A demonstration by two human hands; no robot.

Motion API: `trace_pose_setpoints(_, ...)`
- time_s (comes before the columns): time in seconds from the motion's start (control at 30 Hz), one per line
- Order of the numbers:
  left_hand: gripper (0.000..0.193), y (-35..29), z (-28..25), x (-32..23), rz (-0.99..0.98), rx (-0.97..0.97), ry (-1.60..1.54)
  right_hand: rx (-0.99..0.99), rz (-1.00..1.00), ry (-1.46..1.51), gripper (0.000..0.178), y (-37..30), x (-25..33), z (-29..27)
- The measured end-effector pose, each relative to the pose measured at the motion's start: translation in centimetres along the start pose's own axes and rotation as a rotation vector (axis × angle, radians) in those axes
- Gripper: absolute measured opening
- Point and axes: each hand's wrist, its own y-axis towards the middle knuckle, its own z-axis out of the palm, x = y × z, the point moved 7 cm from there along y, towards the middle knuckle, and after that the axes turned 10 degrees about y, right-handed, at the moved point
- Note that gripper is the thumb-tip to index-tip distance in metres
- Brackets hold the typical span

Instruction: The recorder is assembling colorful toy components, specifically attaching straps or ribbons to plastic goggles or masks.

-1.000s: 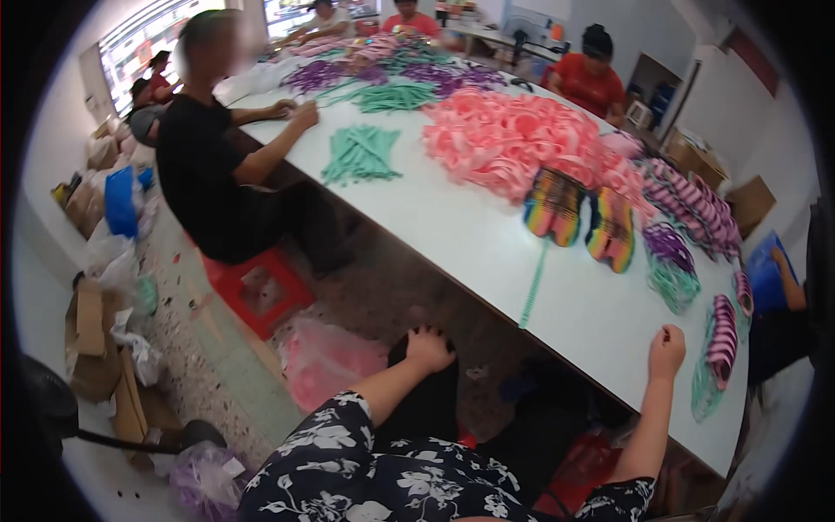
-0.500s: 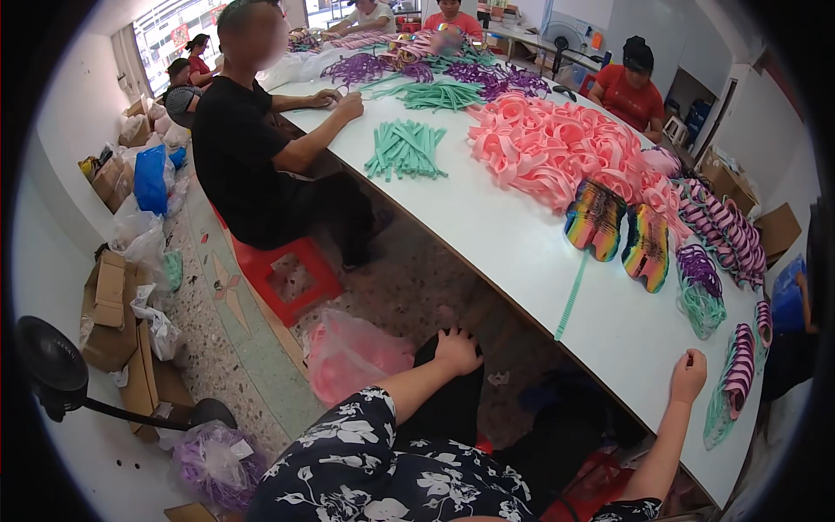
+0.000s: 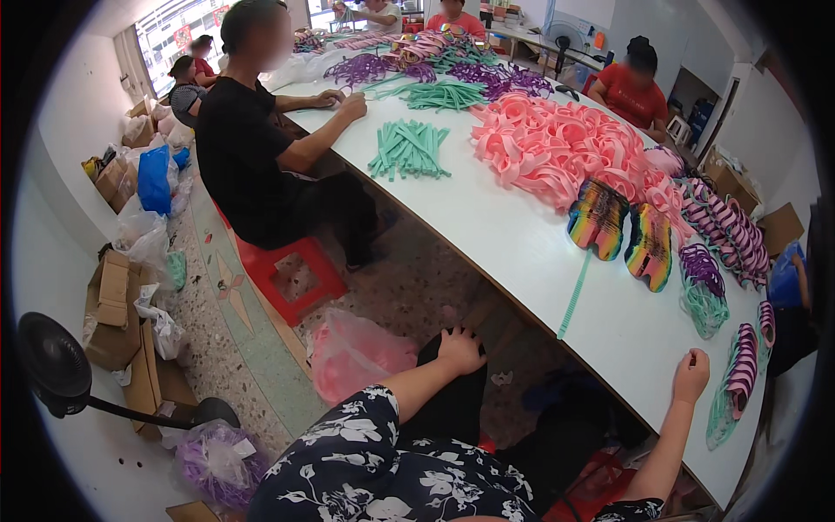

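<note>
My left hand (image 3: 461, 352) rests on my dark-trousered knee below the table edge, its fingers stretched over it and holding nothing. On the white table (image 3: 504, 230), my right hand (image 3: 691, 376) lies in a loose fist with nothing visible in it. Nearest to that hand is a bundle of pink-and-purple banded strips with green ends (image 3: 740, 374). A narrow green strap (image 3: 576, 294) runs from under a rainbow-coloured stack (image 3: 598, 222) to the table's near edge. Beside it lies a second rainbow stack (image 3: 649, 248). Behind them spreads a large heap of pink straps (image 3: 565, 143).
Green strips (image 3: 409, 148) lie near a person in black (image 3: 248, 161) on a red stool (image 3: 304, 283). Another person in red (image 3: 628, 94) sits across the table. A black fan (image 3: 54, 361), cardboard boxes (image 3: 113, 291) and a bag of pink material (image 3: 357, 352) stand at floor level.
The whole view has shifted slightly. My two hands stay in the same places and postures. A person at the far end of the table has raised their hands.
</note>
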Motion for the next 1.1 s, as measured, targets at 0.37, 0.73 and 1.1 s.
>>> trace_pose_setpoints(0.37, 0.05, -3.6, -0.3, -0.8, 0.063, -0.296, -0.072, -0.025, -0.042, 0.018, 0.01, 0.0, 0.3, 0.2)
trace_pose_setpoints(0.73, 0.01, -13.0, -12.7, -9.8, 0.448, 0.396, -1.371, -0.027, -0.027, 0.031, 0.01, 0.1, 1.0, 0.0)
trace_pose_setpoints(1.1, 0.014, -26.4, -38.6, -8.3, 1.799, 0.045, -1.902, -0.059, 0.011, 0.058, 0.009, -0.1, 0.3, -0.5)
